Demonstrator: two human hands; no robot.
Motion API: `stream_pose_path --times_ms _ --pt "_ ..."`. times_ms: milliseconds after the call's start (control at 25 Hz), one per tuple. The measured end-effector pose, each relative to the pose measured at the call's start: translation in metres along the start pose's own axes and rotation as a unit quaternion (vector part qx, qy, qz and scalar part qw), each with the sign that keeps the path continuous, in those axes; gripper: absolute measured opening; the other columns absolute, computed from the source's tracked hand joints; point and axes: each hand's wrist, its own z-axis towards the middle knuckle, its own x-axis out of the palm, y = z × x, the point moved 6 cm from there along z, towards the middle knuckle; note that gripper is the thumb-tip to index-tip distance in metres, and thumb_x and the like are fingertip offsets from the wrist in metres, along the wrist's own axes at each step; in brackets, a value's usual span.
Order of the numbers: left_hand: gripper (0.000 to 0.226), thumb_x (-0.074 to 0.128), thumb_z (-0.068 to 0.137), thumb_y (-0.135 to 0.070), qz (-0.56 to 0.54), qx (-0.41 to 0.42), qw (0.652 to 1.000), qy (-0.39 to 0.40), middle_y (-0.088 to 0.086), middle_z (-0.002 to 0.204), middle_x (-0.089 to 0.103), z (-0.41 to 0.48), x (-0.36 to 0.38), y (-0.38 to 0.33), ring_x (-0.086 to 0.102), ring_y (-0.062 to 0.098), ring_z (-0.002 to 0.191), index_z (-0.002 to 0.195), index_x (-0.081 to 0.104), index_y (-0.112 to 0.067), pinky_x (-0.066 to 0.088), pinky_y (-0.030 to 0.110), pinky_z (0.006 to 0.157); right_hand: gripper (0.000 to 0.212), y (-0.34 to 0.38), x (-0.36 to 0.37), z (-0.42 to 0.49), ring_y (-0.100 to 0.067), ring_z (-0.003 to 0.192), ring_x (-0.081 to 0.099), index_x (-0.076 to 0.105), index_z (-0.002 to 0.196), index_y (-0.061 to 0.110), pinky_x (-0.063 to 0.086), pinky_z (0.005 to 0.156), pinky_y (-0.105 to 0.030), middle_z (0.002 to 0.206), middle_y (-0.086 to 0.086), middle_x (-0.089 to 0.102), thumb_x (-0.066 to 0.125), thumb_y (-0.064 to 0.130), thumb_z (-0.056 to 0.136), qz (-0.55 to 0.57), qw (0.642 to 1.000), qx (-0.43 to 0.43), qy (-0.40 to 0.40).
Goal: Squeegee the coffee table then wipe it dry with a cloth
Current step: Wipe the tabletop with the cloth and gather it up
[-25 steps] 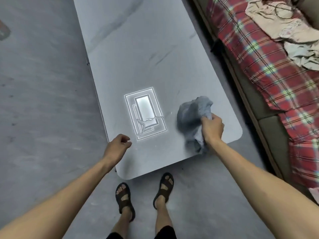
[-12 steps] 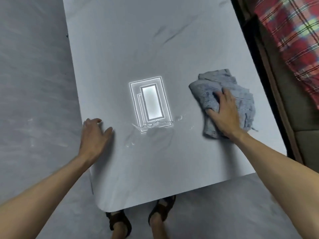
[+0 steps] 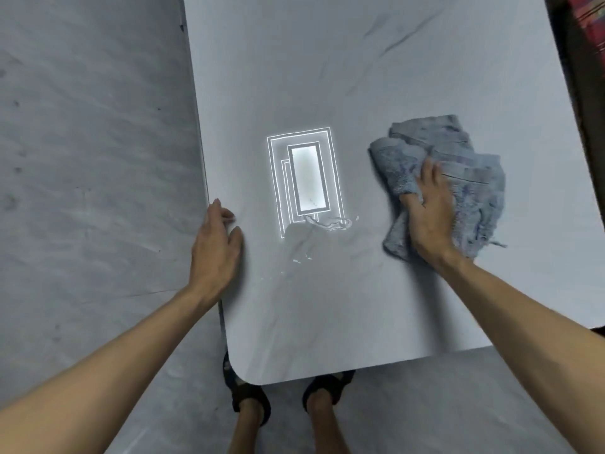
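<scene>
The grey marble-patterned coffee table (image 3: 327, 77) fills the middle of the view. A crumpled blue-grey cloth (image 3: 471, 165) lies on its right side. My right hand (image 3: 429, 211) presses flat on the cloth, fingers spread over it. My left hand (image 3: 214, 244) rests on the table's left edge with fingers loosely apart and nothing in it. Small water streaks and droplets (image 3: 327, 224) glint on the surface between my hands, just below a bright reflection of a ceiling light (image 3: 306, 178). No squeegee is in view.
Grey floor (image 3: 91, 158) lies to the left of the table. A dark sofa edge with red plaid fabric (image 3: 589, 27) runs close along the table's right side. My sandalled feet (image 3: 248, 398) stand at the table's near rounded end.
I leaned in over the table. My right hand went from gripping the bunched cloth to pressing it flat and spread out. My left hand settled onto the table's left edge.
</scene>
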Motion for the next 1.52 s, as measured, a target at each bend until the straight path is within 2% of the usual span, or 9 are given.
stream_pose_path --times_ms 120,240,440,600,880,1040,1200,1400,1520 --pt "0.033 0.044 0.097 -0.024 -0.096 -0.047 0.994 -0.003 0.006 0.126 0.055 -0.004 -0.006 0.013 0.055 0.026 0.112 0.129 0.036 -0.018 0.038 0.031 0.083 0.056 0.073 0.058 -0.032 -0.019 0.148 0.014 0.026 0.144 0.043 0.007 0.119 -0.035 0.159 0.003 0.019 0.040 0.037 0.090 0.009 0.991 -0.112 0.072" --pt "0.033 0.044 0.099 -0.031 -0.178 -0.095 0.979 0.004 0.004 0.138 0.051 -0.008 -0.013 0.029 0.050 0.022 0.125 0.128 0.037 -0.019 0.034 0.026 0.089 0.056 0.137 0.120 -0.073 -0.017 0.150 0.009 0.041 0.143 0.036 0.003 0.119 -0.030 0.160 -0.001 0.020 0.031 0.045 0.089 -0.031 0.963 -0.209 0.167" --pt "0.033 0.044 0.099 -0.032 -0.203 -0.106 0.973 0.004 0.005 0.137 0.053 -0.017 -0.023 0.045 0.051 0.017 0.123 0.127 0.036 -0.019 0.035 0.025 0.089 0.050 0.161 0.147 -0.106 -0.016 0.150 0.005 0.043 0.142 0.037 -0.005 0.119 -0.031 0.160 0.002 0.019 0.033 0.043 0.093 -0.113 0.904 -0.332 0.243" --pt "0.026 0.045 0.097 -0.028 -0.143 -0.088 0.986 -0.004 -0.002 0.110 0.056 -0.026 -0.021 0.046 0.055 0.022 0.094 0.119 0.036 -0.019 0.037 0.031 0.075 0.049 0.150 0.149 -0.147 -0.019 0.150 0.007 0.047 0.140 0.037 -0.003 0.121 -0.036 0.160 0.001 0.021 0.032 0.044 0.093 -0.184 0.793 -0.484 0.321" --pt "0.038 0.044 0.096 -0.045 -0.034 -0.036 0.997 0.060 0.004 0.123 0.057 -0.055 0.001 0.034 0.054 0.020 0.101 0.122 0.034 -0.021 0.040 0.032 0.081 0.048 0.117 0.117 -0.137 -0.018 0.149 0.016 0.051 0.137 0.036 -0.001 0.121 -0.039 0.158 0.001 0.028 0.033 0.040 0.093 -0.214 0.721 -0.555 0.355" --pt "0.044 0.044 0.095 -0.050 0.033 0.008 0.996 0.077 0.012 0.143 0.043 -0.062 0.018 0.012 0.045 0.029 0.130 0.126 0.032 -0.021 0.044 0.048 0.102 0.041 0.075 0.077 -0.120 -0.021 0.147 0.023 0.057 0.134 0.030 0.008 0.121 -0.043 0.155 -0.001 0.035 0.044 0.031 0.095 -0.193 0.759 -0.518 0.345" --pt "0.046 0.043 0.096 -0.047 0.099 0.020 0.990 0.097 0.019 0.145 0.035 -0.063 0.038 -0.011 0.037 0.036 0.136 0.126 0.040 -0.013 0.038 0.053 0.108 0.044 0.025 0.027 -0.097 -0.023 0.147 0.020 0.055 0.136 0.025 0.012 0.121 -0.046 0.154 -0.002 0.033 0.040 0.031 0.095 -0.180 0.834 -0.421 0.309" --pt "0.045 0.045 0.094 -0.046 0.120 -0.010 0.989 0.088 0.022 0.150 0.025 -0.063 0.052 -0.026 0.027 0.039 0.140 0.121 0.044 -0.010 0.035 0.053 0.110 0.054 -0.063 -0.061 -0.064 -0.021 0.146 0.025 0.054 0.136 0.023 0.014 0.121 -0.043 0.153 -0.001 0.036 0.036 0.024 0.085 -0.153 0.949 -0.218 0.167" --pt "0.046 0.046 0.092 -0.047 0.133 -0.029 0.988 0.079 0.020 0.155 0.021 -0.061 0.056 -0.028 0.024 0.038 0.143 0.119 0.045 -0.010 0.040 0.054 0.104 0.056 -0.109 -0.103 -0.060 -0.020 0.145 0.028 0.053 0.138 0.024 0.018 0.121 -0.039 0.153 -0.003 0.039 0.043 0.019 0.082 -0.142 0.983 -0.092 0.073"
